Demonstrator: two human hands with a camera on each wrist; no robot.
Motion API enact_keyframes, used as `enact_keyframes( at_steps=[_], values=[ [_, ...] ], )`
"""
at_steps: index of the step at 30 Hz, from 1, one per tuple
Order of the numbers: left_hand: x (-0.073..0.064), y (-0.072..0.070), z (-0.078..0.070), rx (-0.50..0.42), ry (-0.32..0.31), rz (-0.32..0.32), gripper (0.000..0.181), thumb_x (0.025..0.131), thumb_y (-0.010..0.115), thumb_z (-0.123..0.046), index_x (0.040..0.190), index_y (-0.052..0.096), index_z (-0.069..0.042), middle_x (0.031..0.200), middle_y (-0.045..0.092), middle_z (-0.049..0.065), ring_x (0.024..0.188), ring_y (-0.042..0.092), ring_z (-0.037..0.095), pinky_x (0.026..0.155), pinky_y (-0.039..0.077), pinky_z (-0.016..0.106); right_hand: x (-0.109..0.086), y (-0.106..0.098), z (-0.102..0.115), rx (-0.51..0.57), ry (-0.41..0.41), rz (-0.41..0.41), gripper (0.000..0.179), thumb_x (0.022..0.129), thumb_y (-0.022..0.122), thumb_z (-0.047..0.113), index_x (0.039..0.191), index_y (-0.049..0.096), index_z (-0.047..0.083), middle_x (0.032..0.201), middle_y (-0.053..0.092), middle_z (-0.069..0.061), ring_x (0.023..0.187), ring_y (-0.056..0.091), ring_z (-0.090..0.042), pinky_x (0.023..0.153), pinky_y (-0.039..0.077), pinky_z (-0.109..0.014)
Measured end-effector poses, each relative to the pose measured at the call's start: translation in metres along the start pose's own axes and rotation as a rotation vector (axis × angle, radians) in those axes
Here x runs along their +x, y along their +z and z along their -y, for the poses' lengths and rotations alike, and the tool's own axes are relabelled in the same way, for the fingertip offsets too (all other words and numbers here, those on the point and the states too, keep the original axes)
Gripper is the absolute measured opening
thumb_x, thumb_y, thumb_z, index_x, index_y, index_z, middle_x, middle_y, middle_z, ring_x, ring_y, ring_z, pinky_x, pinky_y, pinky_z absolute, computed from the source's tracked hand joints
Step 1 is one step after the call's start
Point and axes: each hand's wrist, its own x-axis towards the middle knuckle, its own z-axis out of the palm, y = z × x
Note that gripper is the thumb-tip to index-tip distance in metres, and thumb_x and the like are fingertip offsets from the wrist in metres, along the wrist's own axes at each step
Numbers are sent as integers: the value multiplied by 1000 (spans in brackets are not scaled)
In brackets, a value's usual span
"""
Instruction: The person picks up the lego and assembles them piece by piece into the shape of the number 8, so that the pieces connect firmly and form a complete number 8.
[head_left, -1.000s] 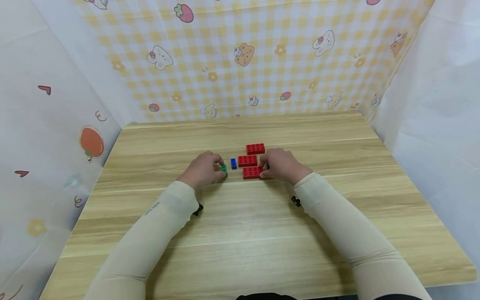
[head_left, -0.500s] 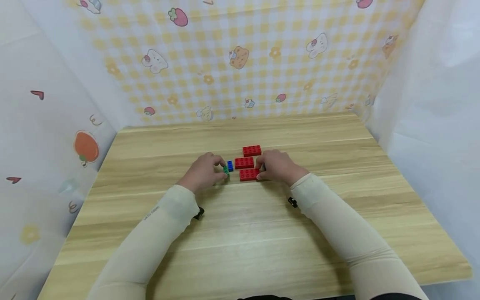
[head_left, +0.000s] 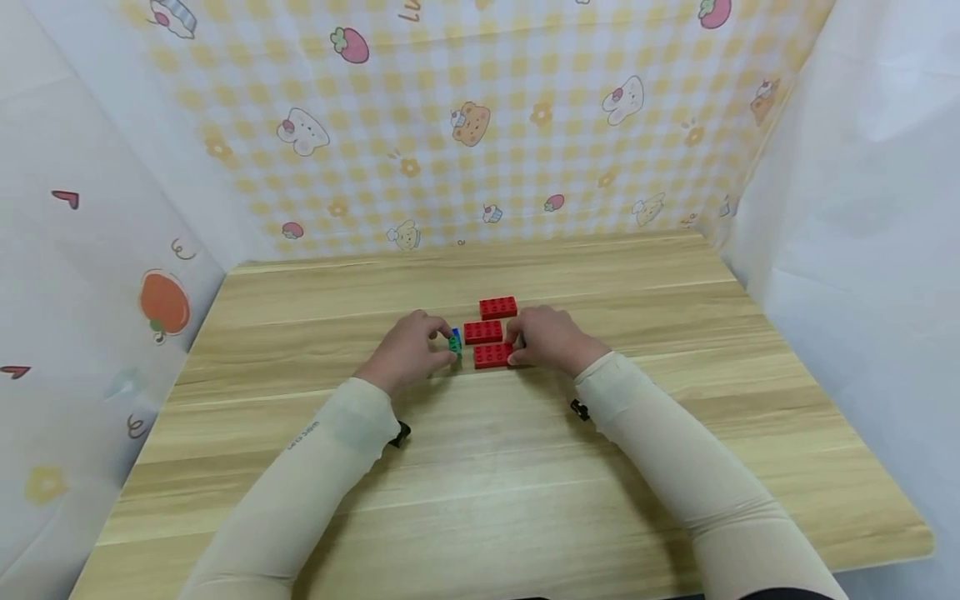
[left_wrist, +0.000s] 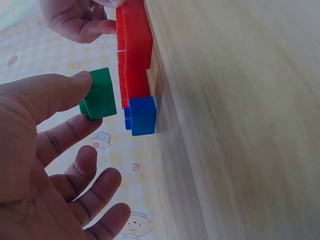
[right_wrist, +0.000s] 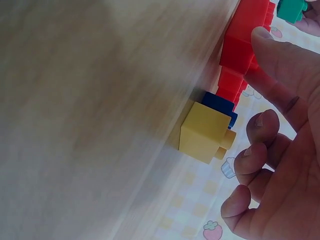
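Observation:
Between thumb and index finger, my left hand [head_left: 408, 354] pinches a small green toy building brick [left_wrist: 102, 95], its other fingers spread loosely. A small blue brick [left_wrist: 143, 116] stands on the table just beyond the green one, which partly covers it in the head view. My right hand [head_left: 553, 340] grips the right end of the nearest red brick [head_left: 491, 357] with thumb and index finger. Behind that lie a middle red brick [head_left: 482, 332] and a far red brick [head_left: 498, 307], in staggered rows.
Under the right hand, a yellow brick [right_wrist: 205, 132] and a dark blue brick [right_wrist: 218, 102] sit on the table, hidden by that hand in the head view. The wooden table [head_left: 480, 500] meets a checked cloth backdrop [head_left: 510, 150] at its far edge.
The left hand has carried the green brick rightward to the blue brick, closing the gap seen earlier. The right hand stays on the nearest red brick while the head view shifts slightly.

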Motion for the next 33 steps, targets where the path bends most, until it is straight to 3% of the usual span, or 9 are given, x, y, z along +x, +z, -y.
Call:
enact_keyframes(
  at_steps=[11, 26, 33],
  values=[
    [3, 3, -8, -3, 36, -23, 28, 98, 77, -32, 120, 71, -16, 117, 58, 9, 106, 53, 28, 88, 49, 42, 0, -1, 0, 5, 15, 4, 17, 91, 85, 32, 101, 77, 21, 92, 69, 3, 89, 62, -20, 81, 50, -47],
    [7, 6, -15, 25, 29, -9, 34, 98, 77, -33, 126, 69, -15, 117, 58, 9, 103, 53, 27, 86, 48, 41, 0, -1, 1, 6, 14, 11, 18, 91, 85, 33, 102, 77, 21, 94, 70, 3, 91, 63, -20, 82, 51, -47],
    [10, 10, -18, 29, 31, -3, 32, 97, 77, -34, 122, 70, -15, 116, 58, 7, 98, 55, 26, 86, 50, 41, -1, -2, 2, -3, 10, 10, 18, 91, 85, 34, 102, 78, 21, 94, 70, 3, 90, 63, -20, 82, 52, -48]
  ],
)
